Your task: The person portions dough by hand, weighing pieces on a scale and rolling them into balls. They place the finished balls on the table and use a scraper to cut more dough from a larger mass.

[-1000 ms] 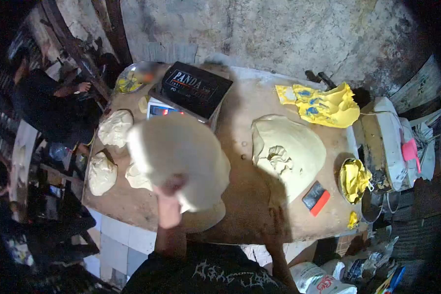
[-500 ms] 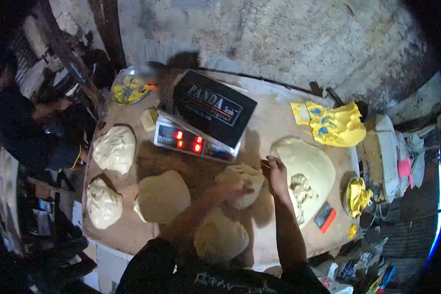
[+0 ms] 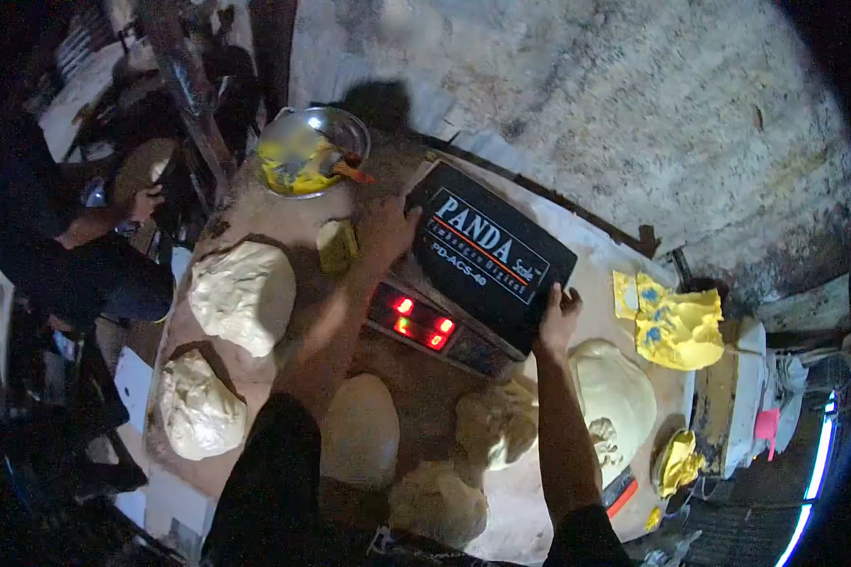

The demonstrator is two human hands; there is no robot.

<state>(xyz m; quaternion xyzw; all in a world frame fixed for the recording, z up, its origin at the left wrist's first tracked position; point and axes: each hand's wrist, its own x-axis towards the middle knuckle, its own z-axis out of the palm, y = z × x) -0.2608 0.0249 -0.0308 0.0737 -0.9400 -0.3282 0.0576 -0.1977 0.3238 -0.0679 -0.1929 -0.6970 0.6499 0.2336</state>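
Observation:
A digital scale (image 3: 412,319) with lit red digits sits on the table, its black top panel (image 3: 482,250) marked PANDA. My left hand (image 3: 402,231) grips the panel's left edge, though part of the fingers is in shadow. At the opposite edge, my right hand (image 3: 560,319) is closed on the right side, thumb and fingers against it. Below the scale lies a dough lump (image 3: 496,425), with a smooth dough piece (image 3: 359,430) to its left and another lump (image 3: 438,503) nearer me. A large dough mass (image 3: 615,392) rests beside my right forearm.
Two dough lumps (image 3: 243,298) (image 3: 201,406) lie at the table's left. A metal bowl (image 3: 355,128) with yellow contents stands behind. Yellow wrapping (image 3: 676,326) and a red-edged scraper (image 3: 622,493) are on the right. Another person's hand (image 3: 142,203) shows at far left.
Both hands have moved up to the scale's sides; my left hand came off the dough lump, which stays on the table. The panel has turned slightly and the camera view has shifted.

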